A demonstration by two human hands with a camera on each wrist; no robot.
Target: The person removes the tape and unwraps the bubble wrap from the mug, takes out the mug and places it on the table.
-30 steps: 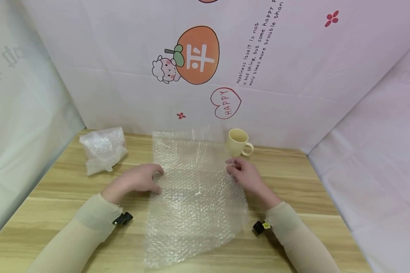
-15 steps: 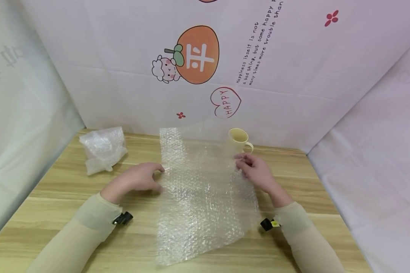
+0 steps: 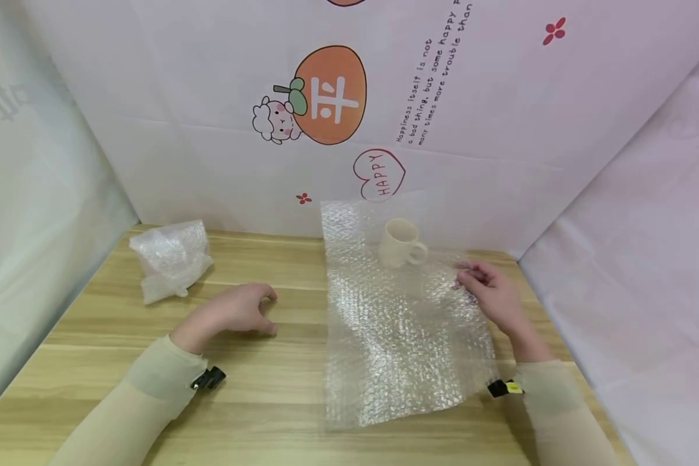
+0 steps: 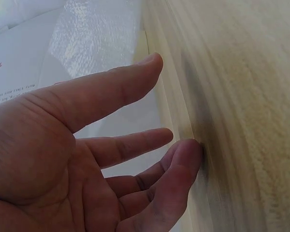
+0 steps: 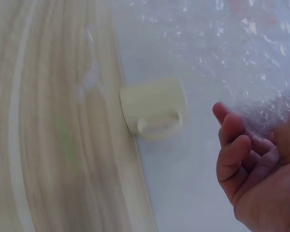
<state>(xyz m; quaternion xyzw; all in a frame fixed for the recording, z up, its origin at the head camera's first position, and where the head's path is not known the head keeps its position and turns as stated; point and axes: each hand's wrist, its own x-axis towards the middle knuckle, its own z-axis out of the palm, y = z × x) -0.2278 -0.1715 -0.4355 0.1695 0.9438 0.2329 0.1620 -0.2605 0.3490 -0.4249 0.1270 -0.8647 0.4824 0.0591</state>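
Note:
A clear sheet of bubble wrap [image 3: 396,343] hangs from my right hand [image 3: 494,298], whose fingers pinch its right edge. Through the film a pale yellow mug [image 3: 397,246] shows at the back of the table, upright, its handle to the right. In the right wrist view the mug [image 5: 154,104] appears blurred, apart from the curled fingers that hold the wrap [image 5: 263,113]. My left hand [image 3: 239,310] holds nothing; thumb and fingers are spread apart, low over the wood, left of the sheet. The left wrist view shows the fingertips [image 4: 188,154] close to the tabletop.
A crumpled bubble-wrap bundle [image 3: 175,259] lies at the back left of the wooden table [image 3: 268,401]. Behind the table hangs a white printed cloth [image 3: 210,162], with further white cloth at both sides. Small black cameras [image 3: 208,378] sit at the wrists.
My right hand has carried the bubble wrap to the right, so it now overlaps the mug from the head view. The sheet has left my left hand, which stays nearly in place.

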